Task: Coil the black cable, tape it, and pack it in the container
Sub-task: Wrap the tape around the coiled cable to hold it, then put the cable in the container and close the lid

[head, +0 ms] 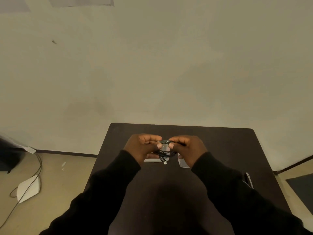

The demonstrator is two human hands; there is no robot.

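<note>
Black cable [165, 152] loops are hanging between both hands above the dark table [220, 150]. Left hand [140, 147] and right hand [189, 148] are pinching it with curled fingers, thumbs nearly meeting over a clear container [183, 162].

Dark table [220, 146] against a plain beige wall [152, 65], tan floor [55, 192].

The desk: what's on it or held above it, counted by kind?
Black cable: 1, held by left hand and right hand
Clear plastic pieces: 2, partly hidden
Pen-like object: 1
Total: 4
</note>
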